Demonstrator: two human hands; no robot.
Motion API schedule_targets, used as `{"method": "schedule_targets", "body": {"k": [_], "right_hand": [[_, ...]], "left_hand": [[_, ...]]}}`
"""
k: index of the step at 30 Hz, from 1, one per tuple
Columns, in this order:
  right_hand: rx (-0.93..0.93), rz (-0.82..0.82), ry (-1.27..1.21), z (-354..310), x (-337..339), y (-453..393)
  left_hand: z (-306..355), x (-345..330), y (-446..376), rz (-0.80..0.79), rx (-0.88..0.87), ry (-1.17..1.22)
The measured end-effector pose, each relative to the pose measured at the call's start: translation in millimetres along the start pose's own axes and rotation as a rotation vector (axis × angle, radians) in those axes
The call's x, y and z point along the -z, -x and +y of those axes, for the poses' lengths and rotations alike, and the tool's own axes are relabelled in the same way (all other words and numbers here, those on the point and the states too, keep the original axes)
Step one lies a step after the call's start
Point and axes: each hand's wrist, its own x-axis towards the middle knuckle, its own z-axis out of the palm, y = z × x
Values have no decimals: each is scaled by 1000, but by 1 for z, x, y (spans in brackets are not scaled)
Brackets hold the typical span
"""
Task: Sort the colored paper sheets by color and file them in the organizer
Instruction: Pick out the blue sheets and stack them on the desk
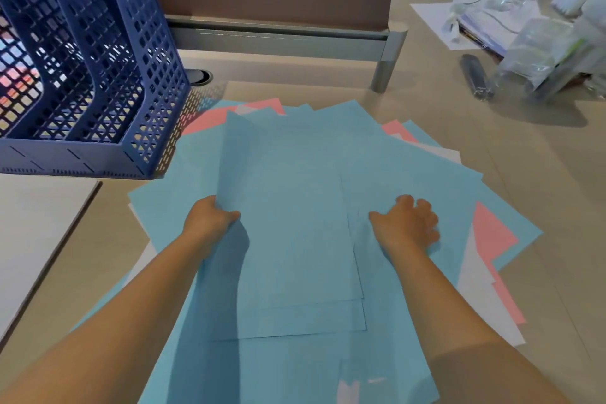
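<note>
**Gathering the blue sheets before filing**

Going left to right: the dark blue perforated plastic organizer (95,69) stands upright at the back left of the beige tabletop (541,207), its slots open to the front; pink shows through the mesh of the far-left slot, so some sheets seem filed already.

The left hand (210,216) pinches the left edge of a small stack of thin light blue paper sheets (288,223), thumb on top and fingers tucked beneath. To do this step well, I would keep that pinch firm and square the stack's edges before lifting, since its lower edges are fanned unevenly.

The right hand (406,223) rests on the loose blue sheets just beside the stack, fingers curled downward; whether it actually grips a sheet I cannot tell. It looks best placed to slide the next blue sheet across onto the stack.

The remaining paper lies in a wide fan across the middle of the tabletop, mostly blue on top, with pink sheets (492,233) and white sheets (475,279) showing underneath at the right edge.
</note>
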Motion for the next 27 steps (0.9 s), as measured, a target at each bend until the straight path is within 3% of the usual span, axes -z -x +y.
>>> {"method": "schedule_targets", "body": {"k": [5,13,18,23,27], "right_hand": [[-129,-18,-96,14,5,-9],[66,-176,-364,1,-12,-2],[147,-87,-293,5,-15,3],[199,-6,-291,4,-16,9],[84,-138,-444,4,-13,11]], "left_hand": [[3,-11,0,18,-39,54],[15,-41,11,-148,-36,160],[8,-27,2,-213,27,125],[-6,-29,-2,-116,-36,122],[-13,-31,-7,-4,-83,145]]}}
